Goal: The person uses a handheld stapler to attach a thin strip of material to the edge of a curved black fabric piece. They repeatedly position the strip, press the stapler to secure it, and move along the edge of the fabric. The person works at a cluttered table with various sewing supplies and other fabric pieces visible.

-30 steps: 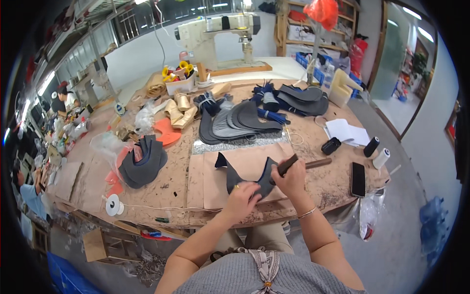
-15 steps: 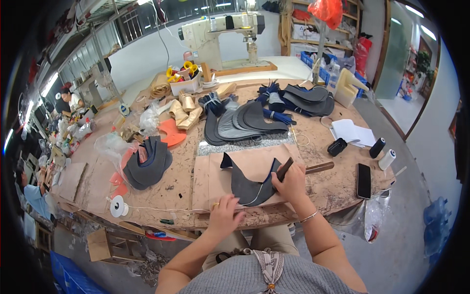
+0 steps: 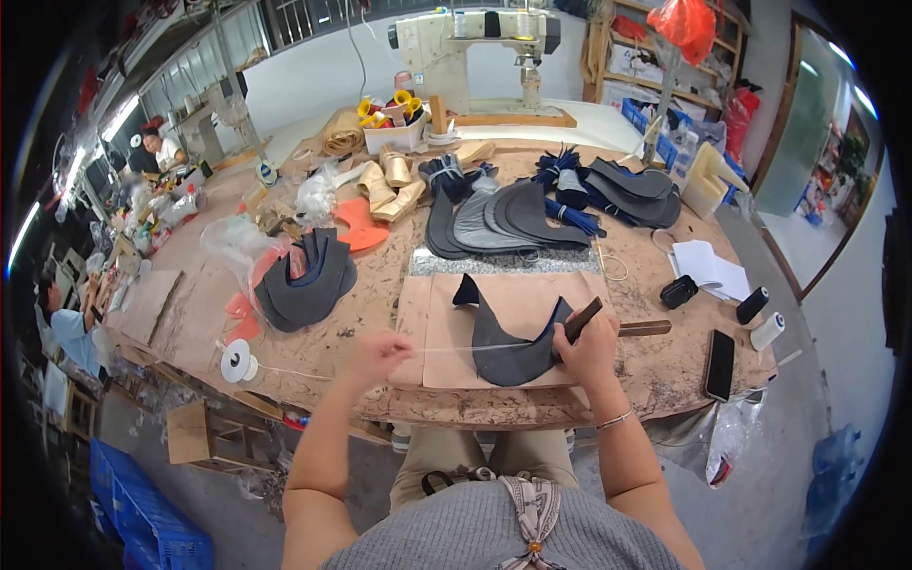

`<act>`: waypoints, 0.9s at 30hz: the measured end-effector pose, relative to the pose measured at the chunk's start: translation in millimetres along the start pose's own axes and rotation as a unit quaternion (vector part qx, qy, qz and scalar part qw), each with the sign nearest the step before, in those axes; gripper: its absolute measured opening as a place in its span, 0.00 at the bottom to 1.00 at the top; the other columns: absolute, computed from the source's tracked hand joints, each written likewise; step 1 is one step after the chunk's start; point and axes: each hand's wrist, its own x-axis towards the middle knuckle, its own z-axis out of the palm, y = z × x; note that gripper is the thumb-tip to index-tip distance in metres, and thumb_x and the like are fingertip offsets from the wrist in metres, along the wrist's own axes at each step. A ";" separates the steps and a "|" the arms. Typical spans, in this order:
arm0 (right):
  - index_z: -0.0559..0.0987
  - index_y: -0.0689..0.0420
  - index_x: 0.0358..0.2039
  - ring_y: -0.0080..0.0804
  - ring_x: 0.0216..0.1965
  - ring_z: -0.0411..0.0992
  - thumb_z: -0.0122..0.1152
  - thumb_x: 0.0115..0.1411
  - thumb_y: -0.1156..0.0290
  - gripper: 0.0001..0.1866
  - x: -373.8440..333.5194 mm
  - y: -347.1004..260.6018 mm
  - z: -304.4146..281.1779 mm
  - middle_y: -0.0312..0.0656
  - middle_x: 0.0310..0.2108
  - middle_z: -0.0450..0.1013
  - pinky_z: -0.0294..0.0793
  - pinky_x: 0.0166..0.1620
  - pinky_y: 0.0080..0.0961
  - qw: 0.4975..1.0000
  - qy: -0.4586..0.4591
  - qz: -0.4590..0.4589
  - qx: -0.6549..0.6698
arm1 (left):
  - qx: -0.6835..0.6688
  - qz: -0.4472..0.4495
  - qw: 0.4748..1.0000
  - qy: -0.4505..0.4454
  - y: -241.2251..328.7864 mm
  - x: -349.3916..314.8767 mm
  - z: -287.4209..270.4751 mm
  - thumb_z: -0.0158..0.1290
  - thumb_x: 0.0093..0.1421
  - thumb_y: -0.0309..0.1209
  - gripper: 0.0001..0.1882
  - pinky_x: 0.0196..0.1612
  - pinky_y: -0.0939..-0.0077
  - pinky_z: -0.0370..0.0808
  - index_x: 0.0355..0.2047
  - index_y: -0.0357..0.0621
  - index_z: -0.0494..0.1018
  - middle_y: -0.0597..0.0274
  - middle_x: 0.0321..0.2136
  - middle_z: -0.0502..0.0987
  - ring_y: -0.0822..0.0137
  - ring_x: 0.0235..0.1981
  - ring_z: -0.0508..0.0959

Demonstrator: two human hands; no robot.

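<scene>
A dark grey curved shoe-upper piece (image 3: 508,359) with a blue edge lies on a tan board (image 3: 442,313) in front of me. My left hand (image 3: 378,355), slightly blurred, pinches a narrow white tape (image 3: 442,350) at the left of the board. It is stretched from those fingers across to the grey piece. Wrapped round a dark flat-handled tool (image 3: 584,317), my right hand (image 3: 589,350) rests at the piece's right edge; the tool's working end is hidden. A white spool (image 3: 237,362) stands to the left, its strand trailing toward my left forearm.
Stacked grey pieces (image 3: 304,282) lie left, more cut pieces (image 3: 513,218) behind the board. A second brown handle (image 3: 646,328) lies right of my hand. Farther right are a phone (image 3: 719,365), thread spools (image 3: 767,330) and a black case (image 3: 678,292). A sewing machine (image 3: 465,62) stands behind.
My left hand has moved left and up off the grey piece, drawing the tape straight. My right hand keeps its grip on the tool. The whole view has shifted slightly.
</scene>
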 end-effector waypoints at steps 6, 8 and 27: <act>0.74 0.54 0.27 0.40 0.31 0.72 0.70 0.48 0.66 0.12 6.9 -9.2 1.9 0.38 0.25 0.72 0.63 0.45 0.37 1.000 -0.002 -0.012 -0.002 | 0.239 0.042 0.954 0.174 -96.4 11.9 -85.3 0.63 0.52 0.24 0.04 0.32 0.72 0.75 0.30 0.39 0.81 0.59 0.31 0.80 0.64 0.26 0.78; 0.74 0.53 0.26 0.41 0.31 0.72 0.70 0.47 0.65 0.12 7.6 -8.8 0.6 0.39 0.25 0.71 0.63 0.44 0.37 1.000 0.005 -0.005 -0.005 | 0.311 0.129 0.897 0.286 -79.5 35.1 -75.7 0.60 0.52 0.23 0.07 0.36 0.66 0.76 0.33 0.41 0.80 0.57 0.34 0.80 0.59 0.30 0.79; 0.76 0.54 0.26 0.38 0.32 0.71 0.70 0.49 0.66 0.11 13.6 -24.9 -8.9 0.35 0.25 0.73 0.60 0.50 0.38 0.995 0.043 -0.089 0.007 | 0.109 0.331 0.937 0.020 31.8 67.0 142.9 0.61 0.54 0.28 0.05 0.52 0.65 0.63 0.32 0.51 0.81 0.68 0.33 0.77 0.63 0.41 0.77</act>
